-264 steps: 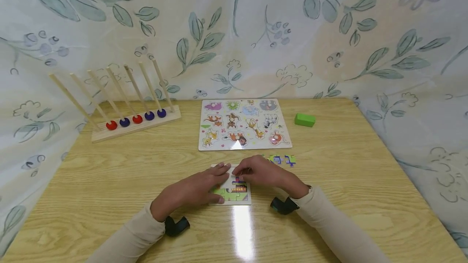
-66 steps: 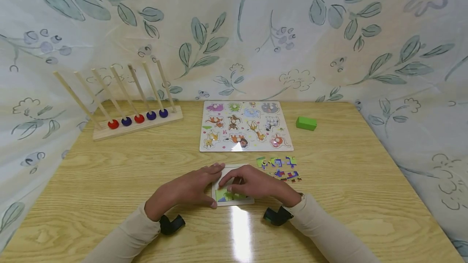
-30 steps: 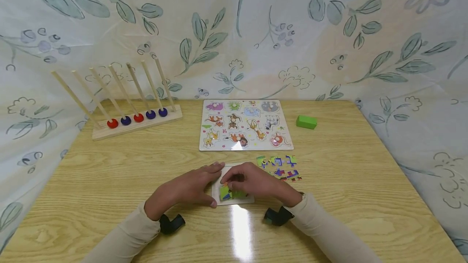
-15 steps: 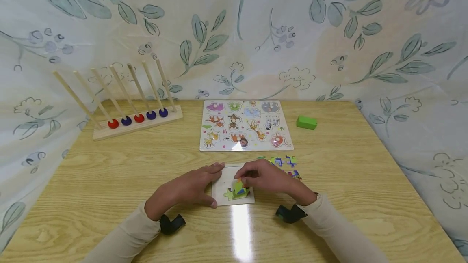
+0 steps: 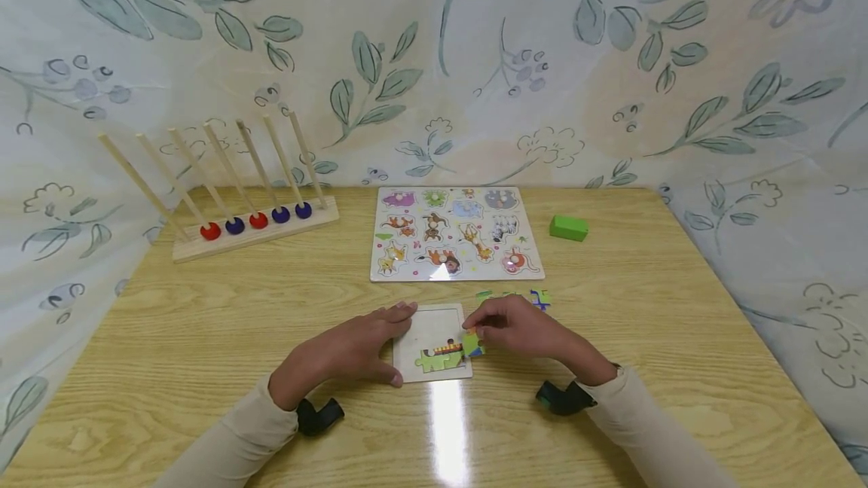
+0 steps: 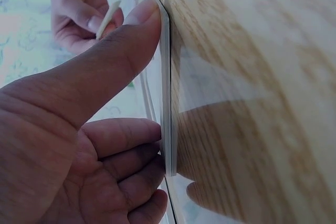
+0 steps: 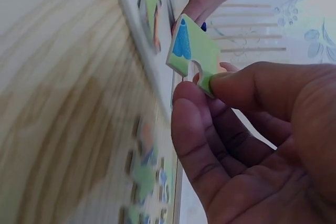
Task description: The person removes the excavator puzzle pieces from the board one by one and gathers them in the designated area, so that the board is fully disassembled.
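Observation:
My right hand (image 5: 518, 326) pinches a green jigsaw piece (image 7: 197, 51) with a blue patch between thumb and fingers. That piece is tilted over the right edge of a small pale puzzle tray (image 5: 427, 322). Joined green and orange-striped pieces (image 5: 441, 358) lie low in the tray. My left hand (image 5: 356, 349) holds the tray's left side, its thumb on the near corner and fingers toward the far edge. In the left wrist view the thumb (image 6: 121, 45) lies on the tray's edge. Loose jigsaw pieces (image 7: 144, 177) lie beside the tray, partly behind my right hand in the head view.
An animal peg puzzle (image 5: 457, 236) lies behind the tray. A green block (image 5: 568, 227) sits to its right. At the back left stands a wooden rack (image 5: 258, 232) with upright dowels and red and blue beads. A patterned cloth (image 5: 434, 59) hangs behind the table.
Over the last second, my right hand lifts the green piece from the tray's lower left and carries it right. Earlier, more pieces leave the tray for the table. The left hand stays put.

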`<action>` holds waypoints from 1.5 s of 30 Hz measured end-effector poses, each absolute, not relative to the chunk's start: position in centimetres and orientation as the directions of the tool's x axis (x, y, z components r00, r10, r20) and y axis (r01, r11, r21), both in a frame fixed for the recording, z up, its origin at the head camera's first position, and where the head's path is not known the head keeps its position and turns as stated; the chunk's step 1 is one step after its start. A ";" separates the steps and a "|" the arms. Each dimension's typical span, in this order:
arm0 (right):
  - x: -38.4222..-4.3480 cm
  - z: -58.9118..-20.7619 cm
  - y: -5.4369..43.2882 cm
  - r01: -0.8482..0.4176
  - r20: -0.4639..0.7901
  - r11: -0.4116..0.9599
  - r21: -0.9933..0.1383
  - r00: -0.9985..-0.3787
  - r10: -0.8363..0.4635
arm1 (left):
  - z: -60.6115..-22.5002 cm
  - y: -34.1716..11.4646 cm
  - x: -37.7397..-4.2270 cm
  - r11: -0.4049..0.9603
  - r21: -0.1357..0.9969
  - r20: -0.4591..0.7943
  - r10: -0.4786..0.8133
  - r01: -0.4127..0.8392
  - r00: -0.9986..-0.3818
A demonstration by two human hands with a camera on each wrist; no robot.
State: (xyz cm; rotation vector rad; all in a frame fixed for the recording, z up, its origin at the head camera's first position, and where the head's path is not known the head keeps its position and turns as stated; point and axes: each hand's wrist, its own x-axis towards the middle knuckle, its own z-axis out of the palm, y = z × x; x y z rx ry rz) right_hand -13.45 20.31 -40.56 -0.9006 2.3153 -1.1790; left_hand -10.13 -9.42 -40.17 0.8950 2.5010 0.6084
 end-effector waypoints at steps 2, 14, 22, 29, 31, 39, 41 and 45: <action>-13.4 -40.6 20.8 -0.371 -0.055 0.450 -0.812 -0.719 -0.693 | -40.1 -9.4 -10.1 0.696 0.526 -0.229 0.669 0.488 -0.708; -13.0 -41.0 23.5 -0.367 -0.061 0.426 -0.827 -0.696 -0.716 | -40.2 -9.3 -10.1 0.698 0.534 -0.233 0.664 0.478 -0.710; -12.9 -41.1 23.9 -0.358 -0.091 0.447 -0.819 -0.689 -0.719 | -40.3 -9.3 -10.0 0.699 0.529 -0.228 0.663 0.481 -0.713; -12.9 -41.3 24.0 -0.381 -0.088 0.461 -0.801 -0.687 -0.721 | -40.2 -9.3 -10.0 0.695 0.534 -0.226 0.667 0.482 -0.710; -12.8 -41.2 24.0 -0.374 -0.095 0.473 -0.798 -0.696 -0.712 | -40.2 -9.3 -10.0 0.697 0.533 -0.229 0.665 0.479 -0.711; -13.0 -41.2 24.1 -0.408 -0.070 0.485 -0.774 -0.706 -0.704 | -40.2 -9.4 -10.1 0.695 0.534 -0.227 0.667 0.482 -0.710; -13.1 -41.2 24.1 -0.426 -0.052 0.481 -0.766 -0.705 -0.707 | -40.2 -9.4 -10.0 0.695 0.531 -0.225 0.668 0.485 -0.710; -13.3 -40.9 24.2 -0.449 -0.030 0.508 -0.735 -0.727 -0.686 | -40.2 -9.4 -10.0 0.690 0.532 -0.223 0.673 0.491 -0.705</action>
